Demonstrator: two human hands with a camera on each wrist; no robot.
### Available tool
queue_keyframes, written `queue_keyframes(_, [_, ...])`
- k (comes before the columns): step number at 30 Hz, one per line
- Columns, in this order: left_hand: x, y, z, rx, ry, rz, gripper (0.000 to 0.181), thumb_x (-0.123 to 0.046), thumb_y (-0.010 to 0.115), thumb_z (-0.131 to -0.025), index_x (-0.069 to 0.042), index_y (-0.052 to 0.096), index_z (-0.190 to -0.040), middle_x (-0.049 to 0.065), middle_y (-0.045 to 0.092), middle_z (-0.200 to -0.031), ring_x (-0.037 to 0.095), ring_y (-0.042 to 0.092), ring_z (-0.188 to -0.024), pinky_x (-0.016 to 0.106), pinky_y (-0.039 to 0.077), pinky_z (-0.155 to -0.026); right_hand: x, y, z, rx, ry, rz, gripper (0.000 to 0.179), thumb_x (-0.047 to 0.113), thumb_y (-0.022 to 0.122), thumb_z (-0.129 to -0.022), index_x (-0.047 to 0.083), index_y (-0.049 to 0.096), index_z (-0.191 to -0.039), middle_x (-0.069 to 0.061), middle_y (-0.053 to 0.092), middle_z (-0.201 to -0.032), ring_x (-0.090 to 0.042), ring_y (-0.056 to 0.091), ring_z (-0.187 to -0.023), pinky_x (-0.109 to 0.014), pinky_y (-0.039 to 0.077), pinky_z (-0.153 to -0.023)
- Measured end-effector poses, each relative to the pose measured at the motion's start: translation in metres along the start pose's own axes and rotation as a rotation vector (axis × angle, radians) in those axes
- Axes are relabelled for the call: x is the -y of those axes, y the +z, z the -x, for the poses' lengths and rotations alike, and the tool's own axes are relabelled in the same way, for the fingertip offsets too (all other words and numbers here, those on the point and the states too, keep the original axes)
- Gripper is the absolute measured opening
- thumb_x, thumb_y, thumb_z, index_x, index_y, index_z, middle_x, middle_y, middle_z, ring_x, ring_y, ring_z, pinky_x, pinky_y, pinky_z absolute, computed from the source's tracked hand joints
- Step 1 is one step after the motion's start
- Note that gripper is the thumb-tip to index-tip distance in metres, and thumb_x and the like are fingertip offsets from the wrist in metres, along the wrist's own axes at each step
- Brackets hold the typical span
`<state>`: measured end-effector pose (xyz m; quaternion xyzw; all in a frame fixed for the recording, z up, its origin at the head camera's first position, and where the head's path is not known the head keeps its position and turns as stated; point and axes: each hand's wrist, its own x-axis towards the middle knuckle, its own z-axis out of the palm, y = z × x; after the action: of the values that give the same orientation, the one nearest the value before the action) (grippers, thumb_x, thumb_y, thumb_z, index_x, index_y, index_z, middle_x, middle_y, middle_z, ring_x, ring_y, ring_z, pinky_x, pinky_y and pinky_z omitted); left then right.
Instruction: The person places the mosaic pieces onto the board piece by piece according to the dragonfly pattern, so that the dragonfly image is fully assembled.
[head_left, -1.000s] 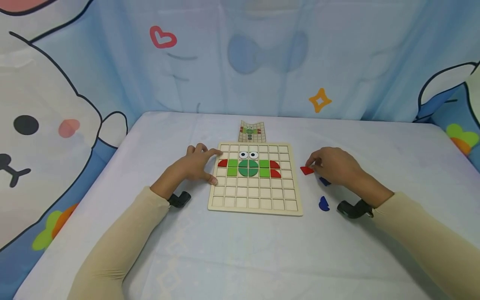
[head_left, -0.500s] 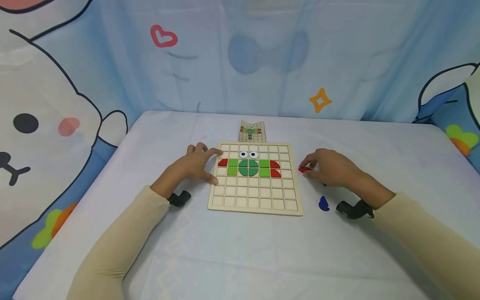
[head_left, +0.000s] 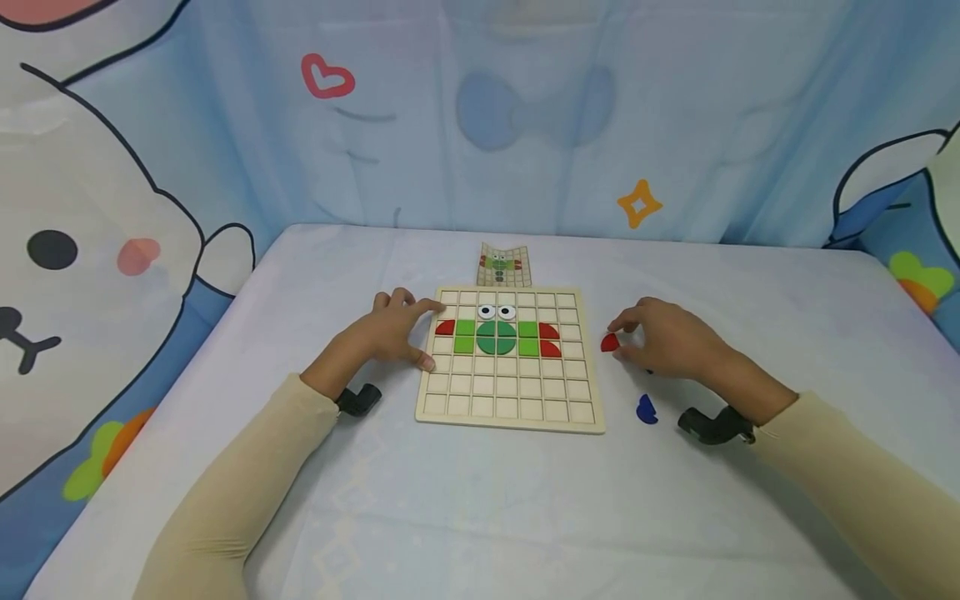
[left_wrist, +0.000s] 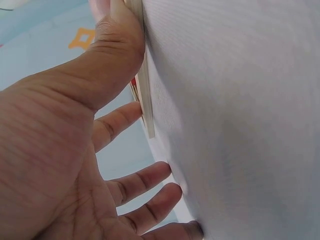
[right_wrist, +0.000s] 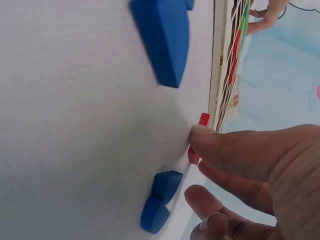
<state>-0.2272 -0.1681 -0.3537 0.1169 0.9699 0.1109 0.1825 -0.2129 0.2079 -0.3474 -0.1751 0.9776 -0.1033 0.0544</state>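
In the head view, my left hand (head_left: 390, 329) is spread at the left edge of a wooden grid board (head_left: 495, 408), thumb and index finger touching its rim. The left wrist view shows the other fingertips down on the cloth. Red, light green and dark green pieces and two eye pieces lie in the board's upper cells. My right hand (head_left: 667, 337), just right of the board, pinches a red quarter-circle piece (head_left: 610, 342) between thumb and fingers. Blue pieces (head_left: 647, 409) lie near that hand; the right wrist view shows several, including a large blue piece (right_wrist: 165, 45).
A small pattern card (head_left: 492, 275), slightly curled, stands or lies just behind the board, showing a similar coloured figure. A white cloth (head_left: 465, 517) covers the table, and a printed blue curtain (head_left: 420, 167) hangs behind it.
My right fingers have turned the red piece, so its rounded face now shows, and they pinch it close to where it lay. The left hand and the board stay put.
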Motion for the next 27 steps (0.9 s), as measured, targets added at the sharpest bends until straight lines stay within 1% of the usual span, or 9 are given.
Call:
queue_keyframes(3, [-0.0002, -0.0003, 0.0012, 0.001, -0.002, -0.004, 0.095, -0.049, 0.082, -0.075, -0.035, 0.030, -0.154, 0.016, 0.025, -0.152, 0.036, 0.024, -0.133, 0.057, 0.042, -0.103, -0.0001, 0.0009, 0.0004, -0.004, 0.026, -0.002, 0.036, 0.021, 0.077, -0.084, 0.003, 0.071, -0.116, -0.017, 0.066, -0.107, -0.031, 0.060, -0.098, -0.045, 0.054, -0.080])
queue_keyframes(5, [0.0000, -0.0001, 0.0013, 0.002, -0.001, -0.005, 0.095, -0.049, 0.082, -0.075, -0.035, 0.030, -0.154, 0.016, 0.025, -0.152, 0.036, 0.025, -0.133, 0.057, 0.042, -0.103, -0.0009, 0.0008, 0.0005, -0.001, 0.028, -0.009, 0.036, 0.021, 0.076, -0.085, 0.002, 0.071, -0.115, -0.018, 0.066, -0.106, -0.032, 0.060, -0.098, -0.046, 0.054, -0.081])
queue_keyframes(11, [0.0004, 0.0006, 0.0001, -0.001, 0.006, -0.009, 0.095, -0.049, 0.081, -0.075, -0.035, 0.030, -0.154, 0.016, 0.026, -0.151, 0.036, 0.025, -0.132, 0.057, 0.042, -0.102, -0.0014, 0.0011, 0.0002, 0.002, 0.024, -0.028, 0.031, 0.019, 0.075, -0.086, 0.002, 0.072, -0.112, -0.017, 0.067, -0.104, -0.027, 0.060, -0.093, -0.041, 0.053, -0.076])
queue_keyframes(16, [-0.0003, -0.0001, 0.0014, -0.003, 0.009, -0.006, 0.095, -0.048, 0.081, -0.075, -0.034, 0.030, -0.154, 0.016, 0.026, -0.150, 0.036, 0.025, -0.132, 0.056, 0.042, -0.102, -0.0012, 0.0009, -0.0012, 0.001, 0.010, -0.008, 0.028, 0.020, 0.075, -0.086, 0.002, 0.073, -0.108, -0.014, 0.069, -0.101, -0.026, 0.061, -0.091, -0.042, 0.054, -0.078])
queue_keyframes(22, [-0.0013, -0.0012, 0.0026, -0.005, 0.009, -0.002, 0.095, -0.048, 0.082, -0.075, -0.034, 0.031, -0.154, 0.016, 0.027, -0.150, 0.036, 0.025, -0.131, 0.056, 0.042, -0.102, -0.0001, 0.0011, -0.0048, 0.032, 0.031, -0.009, 0.030, 0.026, 0.076, -0.085, 0.003, 0.073, -0.104, -0.009, 0.071, -0.097, -0.021, 0.060, -0.084, -0.035, 0.054, -0.069])
queue_keyframes(24, [-0.0012, -0.0009, 0.0022, -0.003, 0.005, 0.000, 0.094, -0.048, 0.082, -0.075, -0.034, 0.031, -0.153, 0.016, 0.026, -0.150, 0.036, 0.025, -0.131, 0.056, 0.042, -0.102, 0.0005, 0.0021, -0.0056, 0.041, 0.043, -0.015, 0.031, 0.027, 0.076, -0.084, 0.003, 0.073, -0.103, -0.009, 0.070, -0.096, -0.021, 0.060, -0.084, -0.036, 0.054, -0.070])
queue_keyframes(27, [-0.0009, -0.0001, 0.0011, -0.001, 0.004, -0.001, 0.094, -0.048, 0.082, -0.075, -0.034, 0.031, -0.153, 0.016, 0.026, -0.150, 0.036, 0.025, -0.131, 0.056, 0.042, -0.103, 0.0011, 0.0037, -0.0058, 0.040, 0.060, -0.019, 0.032, 0.026, 0.076, -0.084, 0.001, 0.073, -0.103, -0.011, 0.070, -0.096, -0.022, 0.060, -0.084, -0.039, 0.054, -0.075])
